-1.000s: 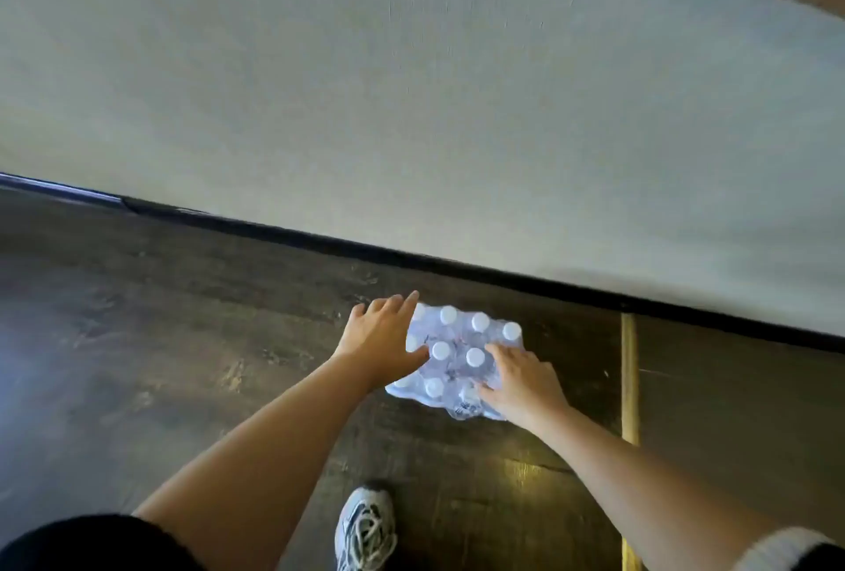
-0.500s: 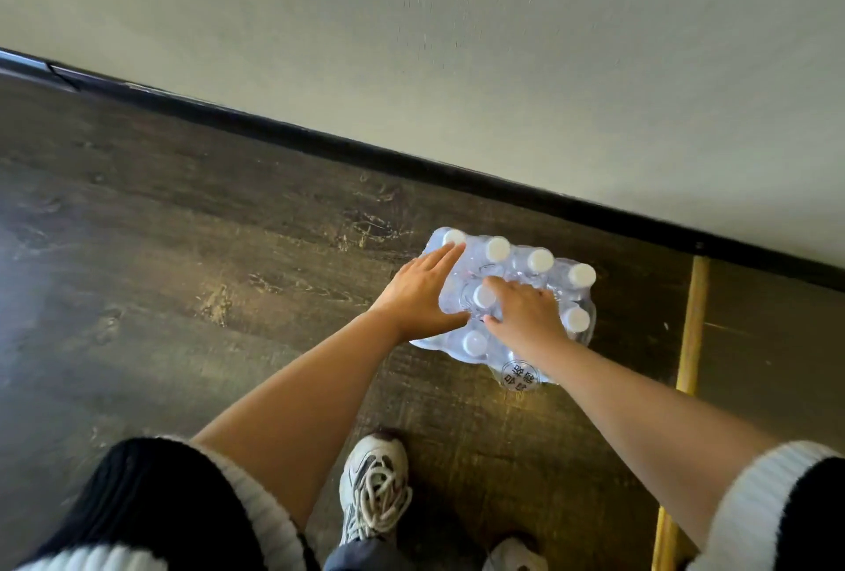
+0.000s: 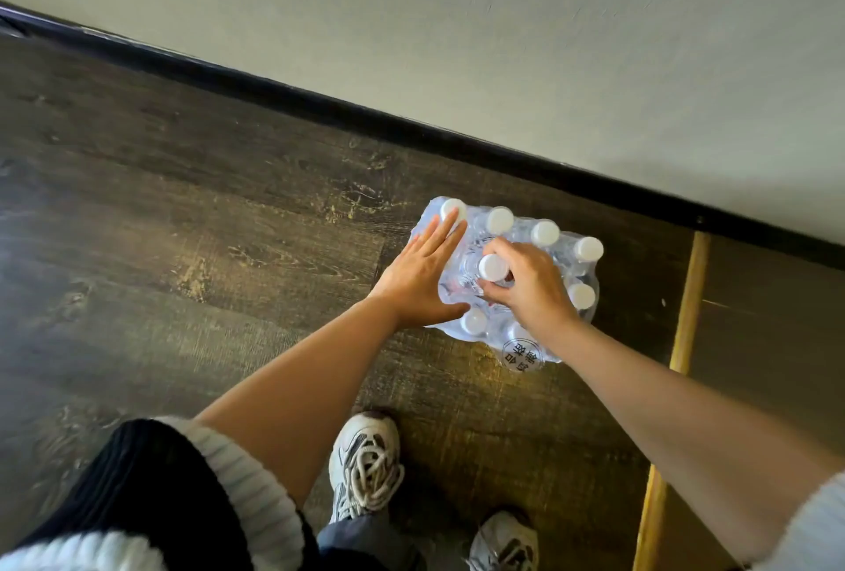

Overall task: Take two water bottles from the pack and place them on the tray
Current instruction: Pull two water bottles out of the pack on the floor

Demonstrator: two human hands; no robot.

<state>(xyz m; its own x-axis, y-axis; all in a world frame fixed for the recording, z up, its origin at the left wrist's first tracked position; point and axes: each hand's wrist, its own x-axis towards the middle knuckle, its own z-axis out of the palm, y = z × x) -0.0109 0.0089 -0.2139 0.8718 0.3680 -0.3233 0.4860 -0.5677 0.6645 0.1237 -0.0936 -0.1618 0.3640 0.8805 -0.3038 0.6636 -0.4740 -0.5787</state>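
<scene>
Head view: right hand (image 3: 532, 291) fingers (image 3: 500, 245) clamped around white-capped clear plastic bottle (image 3: 493, 267) inside shrink-wrapped pack (image 3: 562, 250); left hand (image 3: 423, 275) fingers (image 3: 450, 227) extended, slightly spread, flat against pack beside them.

Shrink-wrapped pack (image 3: 507, 282) of water bottles standing upright on the dark wooden floor, close to the wall's black skirting.

The clear bottles are sitting in tight rows under crinkled transparent film, their white caps facing up; one bottle (image 3: 493, 267) near the middle is showing its cap bare among the fingers, and a round printed label is lying at the pack's near corner. No tray is showing in the view.
</scene>
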